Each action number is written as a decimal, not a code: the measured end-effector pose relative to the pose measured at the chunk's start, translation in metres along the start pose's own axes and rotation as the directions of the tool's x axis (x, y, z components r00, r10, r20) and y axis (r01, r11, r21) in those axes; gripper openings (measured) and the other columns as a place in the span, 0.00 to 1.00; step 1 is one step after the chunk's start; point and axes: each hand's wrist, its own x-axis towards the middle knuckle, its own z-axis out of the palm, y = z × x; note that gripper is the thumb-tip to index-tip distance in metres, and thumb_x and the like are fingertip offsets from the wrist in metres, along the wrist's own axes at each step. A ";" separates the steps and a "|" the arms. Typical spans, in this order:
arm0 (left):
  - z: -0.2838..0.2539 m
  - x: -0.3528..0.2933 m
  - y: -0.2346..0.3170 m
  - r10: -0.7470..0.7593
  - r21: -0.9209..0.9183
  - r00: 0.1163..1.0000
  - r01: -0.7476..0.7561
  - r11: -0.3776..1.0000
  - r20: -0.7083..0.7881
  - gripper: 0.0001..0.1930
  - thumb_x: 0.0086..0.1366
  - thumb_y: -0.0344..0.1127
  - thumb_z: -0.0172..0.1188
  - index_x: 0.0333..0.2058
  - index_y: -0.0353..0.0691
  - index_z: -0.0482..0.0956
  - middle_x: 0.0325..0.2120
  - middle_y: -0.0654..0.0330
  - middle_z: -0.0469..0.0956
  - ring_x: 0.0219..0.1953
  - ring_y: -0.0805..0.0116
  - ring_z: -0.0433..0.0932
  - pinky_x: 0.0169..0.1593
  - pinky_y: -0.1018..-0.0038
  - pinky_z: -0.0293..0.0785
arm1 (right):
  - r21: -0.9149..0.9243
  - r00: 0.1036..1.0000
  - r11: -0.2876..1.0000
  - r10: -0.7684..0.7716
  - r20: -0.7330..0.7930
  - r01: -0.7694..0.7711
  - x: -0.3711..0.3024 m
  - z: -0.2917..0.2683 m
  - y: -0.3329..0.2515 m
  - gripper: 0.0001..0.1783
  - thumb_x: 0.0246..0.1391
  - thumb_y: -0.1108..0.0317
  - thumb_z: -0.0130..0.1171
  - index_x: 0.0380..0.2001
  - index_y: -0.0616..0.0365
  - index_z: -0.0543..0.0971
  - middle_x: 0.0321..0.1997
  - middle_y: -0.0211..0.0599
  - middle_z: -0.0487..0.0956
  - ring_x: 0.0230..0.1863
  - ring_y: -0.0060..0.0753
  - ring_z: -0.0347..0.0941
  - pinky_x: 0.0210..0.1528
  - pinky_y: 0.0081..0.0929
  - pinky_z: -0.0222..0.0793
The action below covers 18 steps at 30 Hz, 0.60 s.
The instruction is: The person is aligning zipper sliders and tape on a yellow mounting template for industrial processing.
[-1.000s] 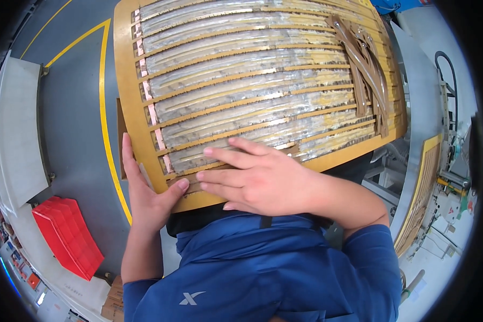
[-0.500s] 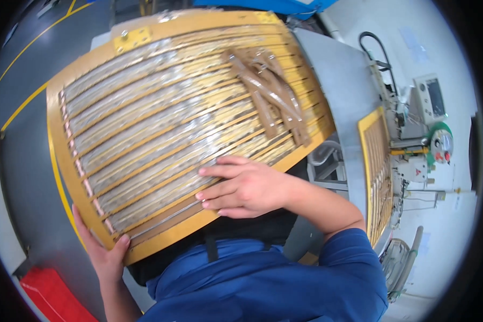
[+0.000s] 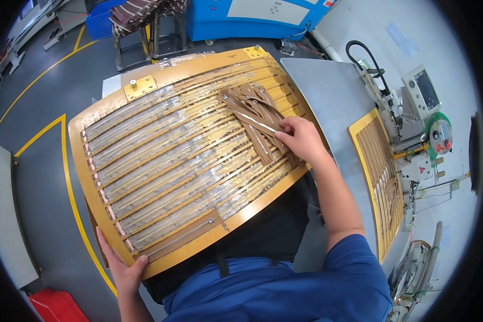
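Note:
A large yellow board with parallel slots lies tilted before me. My left hand grips its near left corner, thumb on top and fingers along the outer edge. In the slot nearest me lies a flat brown strip with a thin shiny line along it. A loose pile of similar brown strips rests on the board's right part. At that pile, the thumb and fingers of my right hand pinch the end of one brown strip. Its other end still overlies the pile.
A grey metal table adjoins the board on the right. On it stand a second slotted yellow board and a machine with a control panel. Beyond are a blue cabinet and a stool. A red object sits at lower left.
My right hand has left the strip in the nearest slot and moved right and away to the pile, where it pinches a strip. My left hand keeps the corner. The whole view has shifted.

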 end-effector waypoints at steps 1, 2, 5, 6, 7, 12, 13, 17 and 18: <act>-0.002 0.000 0.000 -0.007 0.003 1.000 0.007 1.000 0.007 0.67 0.51 0.29 0.74 0.80 0.41 0.33 0.74 0.49 0.55 0.73 0.54 0.61 0.75 0.60 0.58 | 0.058 0.997 0.997 0.055 0.053 -0.058 0.002 -0.002 0.000 0.17 0.54 0.63 0.75 0.40 0.63 0.85 0.32 0.42 0.83 0.34 0.38 0.80 0.41 0.34 0.77; -0.003 0.000 -0.001 -0.016 0.007 1.000 0.016 1.000 0.014 0.67 0.51 0.29 0.75 0.80 0.42 0.33 0.74 0.48 0.55 0.72 0.54 0.61 0.75 0.60 0.58 | 0.111 0.988 0.987 0.107 0.112 -0.119 0.002 -0.004 0.000 0.16 0.53 0.62 0.76 0.38 0.64 0.86 0.28 0.40 0.82 0.31 0.34 0.79 0.39 0.32 0.77; -0.004 -0.005 0.002 -0.035 0.013 0.999 0.035 0.999 -0.015 0.67 0.51 0.31 0.76 0.80 0.40 0.34 0.74 0.48 0.54 0.73 0.53 0.60 0.76 0.60 0.57 | 0.088 0.998 0.996 -0.016 0.061 0.010 0.005 -0.010 -0.007 0.13 0.53 0.64 0.76 0.31 0.63 0.85 0.25 0.35 0.81 0.28 0.27 0.76 0.35 0.30 0.75; -0.004 -0.005 0.003 -0.042 0.029 0.998 0.043 0.999 -0.037 0.67 0.51 0.31 0.76 0.80 0.40 0.34 0.74 0.48 0.54 0.73 0.53 0.60 0.76 0.60 0.57 | 0.104 0.993 0.995 -0.016 0.115 0.004 0.009 -0.015 -0.003 0.12 0.53 0.66 0.76 0.28 0.61 0.83 0.24 0.32 0.80 0.28 0.24 0.75 0.33 0.29 0.73; -0.005 -0.005 0.000 0.002 0.061 1.000 -0.001 0.998 -0.014 0.67 0.51 0.33 0.77 0.80 0.39 0.35 0.75 0.47 0.54 0.74 0.53 0.59 0.76 0.59 0.56 | 0.120 0.985 0.993 -0.022 0.173 0.002 0.013 -0.022 0.003 0.12 0.53 0.68 0.75 0.26 0.59 0.81 0.24 0.28 0.79 0.28 0.21 0.73 0.31 0.27 0.71; -0.018 0.003 -0.019 0.081 0.213 0.995 -0.091 0.973 0.055 0.67 0.52 0.37 0.78 0.79 0.33 0.35 0.75 0.44 0.53 0.75 0.52 0.57 0.76 0.59 0.55 | 0.709 0.948 0.702 -0.179 0.263 -0.065 -0.006 -0.052 -0.027 0.13 0.57 0.73 0.70 0.46 0.57 0.82 0.28 0.20 0.78 0.31 0.11 0.70 0.34 0.14 0.62; -0.017 0.003 -0.016 0.065 0.232 0.997 -0.070 0.970 0.028 0.67 0.52 0.37 0.78 0.79 0.33 0.35 0.75 0.44 0.53 0.75 0.52 0.57 0.76 0.59 0.55 | 0.740 0.911 0.668 -0.249 0.330 -0.085 -0.010 -0.052 -0.026 0.11 0.59 0.74 0.67 0.46 0.60 0.84 0.32 0.23 0.80 0.34 0.13 0.72 0.38 0.16 0.65; -0.008 0.001 -0.008 -0.005 0.095 0.998 -0.001 0.996 0.057 0.66 0.54 0.32 0.76 0.79 0.34 0.32 0.74 0.45 0.54 0.75 0.52 0.59 0.75 0.59 0.58 | 0.761 0.780 0.647 -0.451 0.434 -0.049 -0.036 -0.023 -0.092 0.15 0.59 0.83 0.60 0.49 0.67 0.86 0.43 0.34 0.87 0.48 0.24 0.81 0.50 0.25 0.74; -0.009 0.000 -0.006 -0.008 0.064 0.998 0.004 0.998 0.063 0.66 0.54 0.30 0.75 0.79 0.35 0.30 0.74 0.45 0.55 0.74 0.53 0.59 0.75 0.59 0.59 | 0.666 0.751 0.738 -0.502 0.430 0.112 -0.040 -0.011 -0.113 0.15 0.56 0.82 0.63 0.47 0.64 0.87 0.42 0.38 0.86 0.45 0.33 0.83 0.50 0.27 0.75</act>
